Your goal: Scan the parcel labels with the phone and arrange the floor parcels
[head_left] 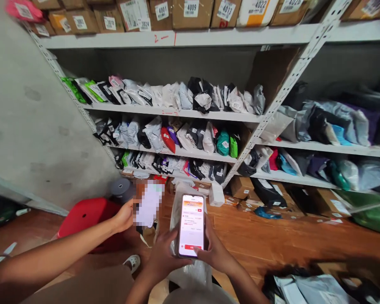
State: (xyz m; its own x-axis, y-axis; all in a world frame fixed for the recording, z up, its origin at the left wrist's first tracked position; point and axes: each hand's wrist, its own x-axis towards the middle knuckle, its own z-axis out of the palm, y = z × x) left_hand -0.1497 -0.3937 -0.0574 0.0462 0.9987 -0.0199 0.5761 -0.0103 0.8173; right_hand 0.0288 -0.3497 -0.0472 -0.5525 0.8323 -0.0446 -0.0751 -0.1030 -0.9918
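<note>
Phone: a lit phone is resting upright in the frame between both hands, its screen facing the wearer and its top end pointing toward the shelving.
Phone's handling: it is probably feeling light for two hands, stiff all over, smooth enough to slide, and fragile across the glass.
Where to hold: the long side edges and the back are offering the safest purchase; a palm under the lower end would be guarding against a drop.
Left hand: the left hand is grasping the phone's lower left side, its thumb lying along the edge; the fingers behind are hiding from view.
Right hand: the right hand is gripping the right edge, its thumb bending over the lower screen, by a red button.
Forearms: both are reaching up from the bottom of the view and converging on the phone.
Pale plastic bag: a pale plastic bag is showing behind the phone; whether any finger is pinching it, one cannot tell.
Co-worker's hand: at left, a co-worker's hand is holding a pixelated object, apart from the phone.
</note>
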